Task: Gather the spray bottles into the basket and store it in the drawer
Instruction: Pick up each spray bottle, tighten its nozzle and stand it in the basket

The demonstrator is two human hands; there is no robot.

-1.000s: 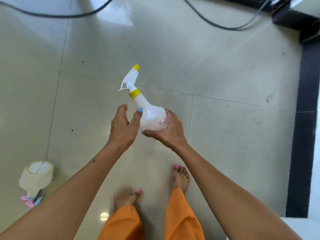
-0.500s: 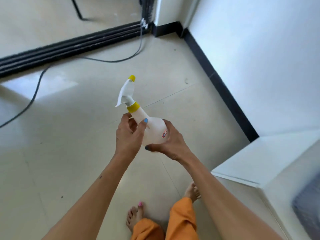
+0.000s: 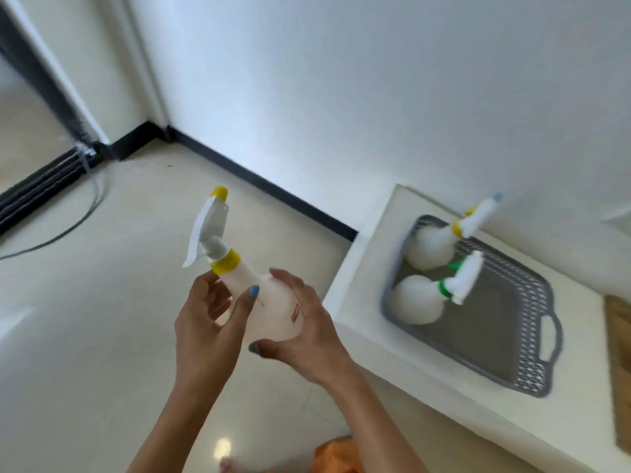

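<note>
I hold a white spray bottle with a yellow collar and nozzle tip (image 3: 269,302) in mid-air over the floor, nozzle pointing up and left. My left hand (image 3: 208,319) wraps its neck and my right hand (image 3: 307,332) cups its round base. To the right, a grey mesh basket (image 3: 512,349) lies on a white counter (image 3: 362,278). Two white spray bottles lie inside it: one with a yellow collar (image 3: 432,247) at the back, one with a green collar (image 3: 416,300) nearer me.
A white wall with black skirting (image 3: 273,192) runs behind the counter. A grey cable (image 3: 68,227) curls on the cream tiled floor at left, beside a dark door track. A wooden board edge (image 3: 619,370) shows at the far right.
My view has swung right and up, bringing the counter and basket with two bottles into sight. Both hands keep the same hold on the bottle.
</note>
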